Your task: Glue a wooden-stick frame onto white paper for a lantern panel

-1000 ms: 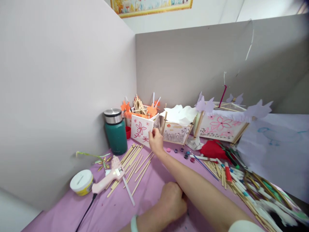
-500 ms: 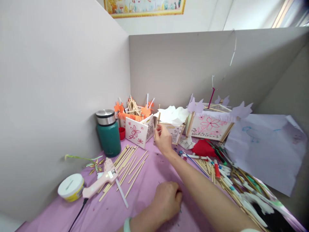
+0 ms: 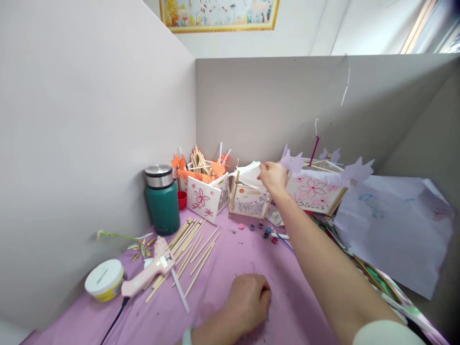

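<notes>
Atop the middle box (image 3: 249, 201), the right hand (image 3: 275, 177) pinches white paper (image 3: 248, 174) extending leftward

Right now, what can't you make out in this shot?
All head view:
- Inside of the small drawn-on box: covered by white paper.
- Palm of the left hand: hidden by the hand's own back.
- Tabletop behind the right forearm: forearm blocks it.
- Framed picture: top cut off by frame edge.
- Black cord: far end cut off by bottom edge.
</notes>
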`<state>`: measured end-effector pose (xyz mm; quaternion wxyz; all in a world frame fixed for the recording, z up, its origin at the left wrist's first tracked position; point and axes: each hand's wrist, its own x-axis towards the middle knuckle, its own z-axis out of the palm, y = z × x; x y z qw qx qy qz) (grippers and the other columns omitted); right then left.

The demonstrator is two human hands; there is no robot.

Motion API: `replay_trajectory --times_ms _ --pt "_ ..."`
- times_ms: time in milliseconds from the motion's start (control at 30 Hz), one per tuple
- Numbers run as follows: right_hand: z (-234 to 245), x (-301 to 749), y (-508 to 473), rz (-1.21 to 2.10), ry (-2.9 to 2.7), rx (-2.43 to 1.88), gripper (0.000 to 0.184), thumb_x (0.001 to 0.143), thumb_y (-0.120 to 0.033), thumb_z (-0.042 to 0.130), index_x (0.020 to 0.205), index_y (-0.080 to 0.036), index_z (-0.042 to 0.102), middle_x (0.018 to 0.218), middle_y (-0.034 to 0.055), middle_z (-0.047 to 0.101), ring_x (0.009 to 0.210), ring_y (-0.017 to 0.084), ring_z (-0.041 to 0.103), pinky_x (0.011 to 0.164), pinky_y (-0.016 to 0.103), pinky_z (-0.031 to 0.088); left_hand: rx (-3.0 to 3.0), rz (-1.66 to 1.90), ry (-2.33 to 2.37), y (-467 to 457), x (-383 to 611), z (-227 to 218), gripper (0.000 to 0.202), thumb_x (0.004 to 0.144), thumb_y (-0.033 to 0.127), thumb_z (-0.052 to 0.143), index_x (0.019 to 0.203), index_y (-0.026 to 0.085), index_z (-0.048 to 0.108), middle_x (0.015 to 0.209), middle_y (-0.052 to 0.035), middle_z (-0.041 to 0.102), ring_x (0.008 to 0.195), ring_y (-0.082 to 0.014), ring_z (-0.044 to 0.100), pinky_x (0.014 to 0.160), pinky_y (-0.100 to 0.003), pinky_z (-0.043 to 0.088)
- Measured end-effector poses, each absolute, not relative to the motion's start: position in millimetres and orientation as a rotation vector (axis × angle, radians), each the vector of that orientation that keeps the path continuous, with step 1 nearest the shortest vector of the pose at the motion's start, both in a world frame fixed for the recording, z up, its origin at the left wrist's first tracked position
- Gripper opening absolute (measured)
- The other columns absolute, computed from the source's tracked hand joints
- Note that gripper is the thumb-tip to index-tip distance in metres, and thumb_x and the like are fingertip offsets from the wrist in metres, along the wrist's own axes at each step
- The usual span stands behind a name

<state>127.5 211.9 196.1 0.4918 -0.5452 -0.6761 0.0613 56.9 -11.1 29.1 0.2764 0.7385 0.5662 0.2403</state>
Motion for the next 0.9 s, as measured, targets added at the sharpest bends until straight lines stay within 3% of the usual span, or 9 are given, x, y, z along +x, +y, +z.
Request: replay_trajectory --times_ms 100,267,467,700,900 --pt "216.9 122.0 229.3 0.190 -1.624 -1.357 0.025 0.080 -0.026 0.051 0.064 -0.017 0.068 0.049 0.0032 0.061 0.051 0.015 0.057 0.057 0.026 0.044 1.984 0.647 1.516 -10.7 56.8 29.2 0.028 0.080 0.024 0.046 0.090 0.021 0.072 0.091 -0.0062 0.074 0.085 -0.0226 0.066 0.076 -0.031 0.046" --pt "241.3 114.1 263.9 0.451 -1.461 -1.127 0.019 0.080 -0.025 0.055 0.073 -0.012 0.067 0.055 0.0041 0.062 0.041 0.011 0.054 0.048 0.025 0.043 1.987 0.644 1.509 -11.5 56.4 28.4 0.029 0.081 0.025 0.046 0.090 0.021 0.072 0.091 -0.0062 0.074 0.085 -0.0226 0.066 0.077 -0.031 0.046" --pt "264.4 110.8 277.7 0.599 -1.438 -0.949 0.017 0.084 -0.027 0.054 0.088 -0.015 0.065 0.079 0.0066 0.067 0.066 0.014 0.064 0.058 0.026 0.048 1.989 0.630 1.513 -11.6 56.1 28.9 0.029 0.081 0.026 0.045 0.091 0.022 0.073 0.092 -0.0067 0.074 0.086 -0.0237 0.066 0.077 -0.032 0.046" --pt "278.9 114.2 268.8 0.620 -1.372 -0.735 0.015 0.083 -0.022 0.054 0.091 -0.014 0.065 0.090 0.0061 0.067 0.087 0.015 0.065 0.072 0.028 0.049 1.978 0.642 1.521 -12.3 56.5 30.0 0.029 0.080 0.026 0.046 0.090 0.022 0.073 0.091 -0.0063 0.074 0.085 -0.0234 0.066 0.077 -0.032 0.047" --pt "295.0 122.7 256.5 0.606 -1.423 -0.536 0.021 0.090 -0.028 0.047 0.099 -0.017 0.063 0.108 0.0074 0.066 0.102 0.017 0.063 0.079 0.032 0.049 1.929 0.691 1.512 -11.9 55.9 30.2 0.028 0.080 0.025 0.047 0.088 0.021 0.073 0.090 -0.0065 0.074 0.084 -0.0229 0.065 0.076 -0.032 0.046"
